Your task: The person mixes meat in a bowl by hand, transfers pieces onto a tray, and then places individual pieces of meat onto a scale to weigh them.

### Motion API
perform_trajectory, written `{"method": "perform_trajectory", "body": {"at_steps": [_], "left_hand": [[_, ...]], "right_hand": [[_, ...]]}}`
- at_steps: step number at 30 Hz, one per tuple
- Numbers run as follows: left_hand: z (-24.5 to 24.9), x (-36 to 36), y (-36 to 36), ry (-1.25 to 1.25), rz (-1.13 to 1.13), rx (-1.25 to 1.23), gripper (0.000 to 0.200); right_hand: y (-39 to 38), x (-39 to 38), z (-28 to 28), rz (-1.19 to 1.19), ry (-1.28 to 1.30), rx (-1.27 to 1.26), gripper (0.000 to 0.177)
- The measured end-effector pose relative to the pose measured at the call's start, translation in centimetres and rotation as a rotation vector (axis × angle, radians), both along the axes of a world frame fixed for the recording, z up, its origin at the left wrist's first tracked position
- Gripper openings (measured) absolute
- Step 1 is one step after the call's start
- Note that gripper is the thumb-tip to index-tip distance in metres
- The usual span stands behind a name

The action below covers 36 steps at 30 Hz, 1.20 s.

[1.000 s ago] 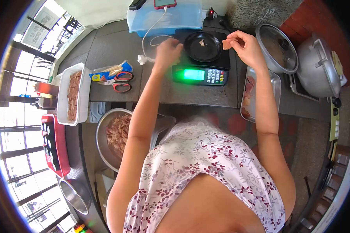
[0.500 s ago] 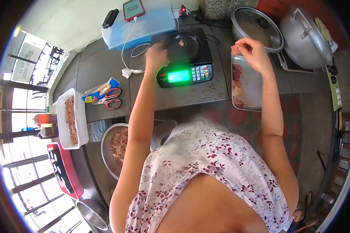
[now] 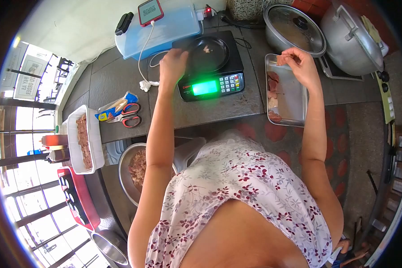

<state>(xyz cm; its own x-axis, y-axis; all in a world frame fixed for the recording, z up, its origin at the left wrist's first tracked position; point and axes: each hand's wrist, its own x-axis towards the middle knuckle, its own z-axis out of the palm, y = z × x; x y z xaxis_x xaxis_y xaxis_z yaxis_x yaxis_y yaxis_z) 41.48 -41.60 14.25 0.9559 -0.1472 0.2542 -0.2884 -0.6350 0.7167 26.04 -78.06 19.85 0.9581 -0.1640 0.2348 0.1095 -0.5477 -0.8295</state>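
My right hand (image 3: 303, 69) pinches a small reddish slice of raw meat (image 3: 281, 60) over the far end of a rectangular metal tray (image 3: 295, 100). More meat pieces (image 3: 273, 85) lie along the tray's left side. My left hand (image 3: 172, 68) is beside the left edge of a black digital scale (image 3: 230, 85), its fingers loosely bent and apart, with no object visible in them. On the scale rests a round black plate (image 3: 216, 60) with a small pale scrap of meat (image 3: 207, 49) on it. The scale's display glows green, too bright to read.
Left on the counter are red-handled scissors (image 3: 130, 117), a blue-and-yellow packet (image 3: 116, 107) and a white tub (image 3: 96, 152) of meat. A steel bowl (image 3: 125, 178) of meat sits lower. Behind are a blue box (image 3: 174, 33), a phone (image 3: 150, 12), a lidded pot (image 3: 277, 38) and a large pot (image 3: 350, 49).
My left hand has shifted left, off the black plate's edge. My right hand, still pinching the meat slice, has moved slightly right and down.
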Motion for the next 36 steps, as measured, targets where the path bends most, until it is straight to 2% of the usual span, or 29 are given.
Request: {"method": "perform_trajectory", "body": {"at_steps": [1, 7, 11, 13, 16, 19, 24, 28, 36], "left_hand": [[-0.3, 0.2, 0.1, -0.078, -0.013, 0.021, 0.037], [-1.0, 0.5, 0.0, -0.093, -0.03, 0.048, 0.039], [-2.1, 0.8, -0.3, -0.006, -0.012, 0.074, 0.04], [-1.9, 0.3, -0.6, 0.21, -0.035, -0.043, 0.041], [-0.4, -0.7, -0.9, 0.255, -0.006, -0.142, 0.039], [-0.1, -0.5, -0.4, 0.244, 0.002, -0.144, 0.04], [-0.3, -0.8, 0.7, 0.241, 0.031, -0.17, 0.042], [-0.2, -1.1, 1.0, 0.264, 0.036, -0.203, 0.042], [-0.1, -0.9, 2.3, 0.263, 0.018, -0.26, 0.042]], "right_hand": [[0.1, -0.1, 0.1, 0.0, 0.001, 0.0, 0.016], [0.1, -0.1, 0.0, -0.008, 0.022, -0.004, 0.016], [0.3, -0.2, -0.2, -0.034, 0.008, -0.063, 0.017], [0.3, -0.2, -0.3, -0.041, 0.005, -0.067, 0.018], [0.5, -0.3, -0.1, -0.042, 0.024, -0.049, 0.018], [0.4, -0.4, -0.1, -0.056, 0.015, -0.115, 0.018], [0.0, -0.5, -0.5, -0.029, 0.029, 0.005, 0.016], [0.6, -0.8, 0.3, -0.035, 0.04, -0.072, 0.01], [0.2, -0.4, -0.2, 0.005, 0.057, 0.021, 0.01]]}}
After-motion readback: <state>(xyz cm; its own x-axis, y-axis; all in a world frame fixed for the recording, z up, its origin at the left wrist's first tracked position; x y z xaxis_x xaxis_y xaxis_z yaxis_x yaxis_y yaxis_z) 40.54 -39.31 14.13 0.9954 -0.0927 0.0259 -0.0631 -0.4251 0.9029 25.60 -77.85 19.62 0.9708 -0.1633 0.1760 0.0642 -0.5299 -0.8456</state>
